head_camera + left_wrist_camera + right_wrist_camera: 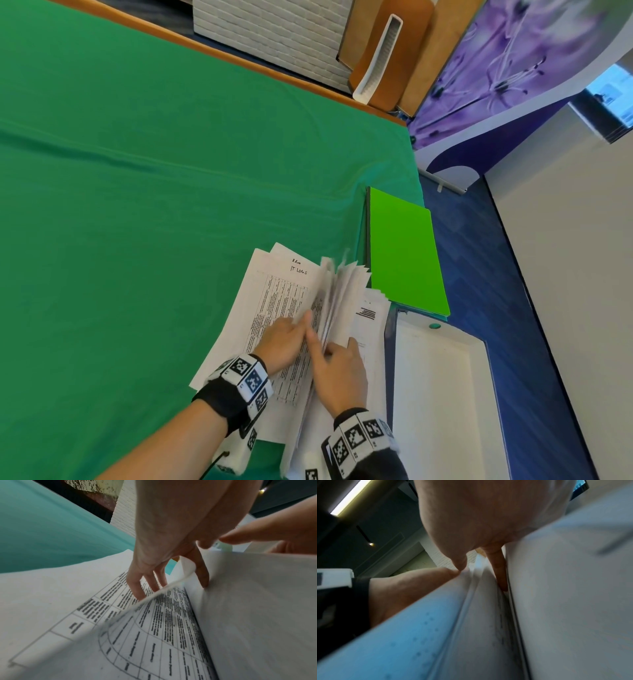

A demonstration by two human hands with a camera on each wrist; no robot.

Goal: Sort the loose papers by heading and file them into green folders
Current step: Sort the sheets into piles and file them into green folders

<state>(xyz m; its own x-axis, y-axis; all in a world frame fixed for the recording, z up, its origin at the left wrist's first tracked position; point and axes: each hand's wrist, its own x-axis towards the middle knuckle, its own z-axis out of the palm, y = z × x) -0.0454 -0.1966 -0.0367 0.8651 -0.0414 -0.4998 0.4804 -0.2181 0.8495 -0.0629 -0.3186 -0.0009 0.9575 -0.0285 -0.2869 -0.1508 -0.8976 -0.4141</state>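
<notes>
A pile of loose printed papers (274, 308) lies on the green cloth near the table's front right. The top flat sheet carries a table and the handwritten heading "IT Logs". My left hand (291, 325) rests on that sheet (72, 615) with straight, spread fingers (137, 588). My right hand (329, 342) holds a fanned bundle of upright sheets (342, 291) between thumb and index finger (500, 574). Those sheets are blurred. A stack of bright green folders (404, 250) lies flat just beyond the pile, at the table's right edge.
A shallow white tray (442, 394) sits right of the papers by the table edge. Green cloth (154, 205) covers the broad tabletop to the left and behind. Blue floor (496, 308) lies beyond the right edge. Boards lean at the far side.
</notes>
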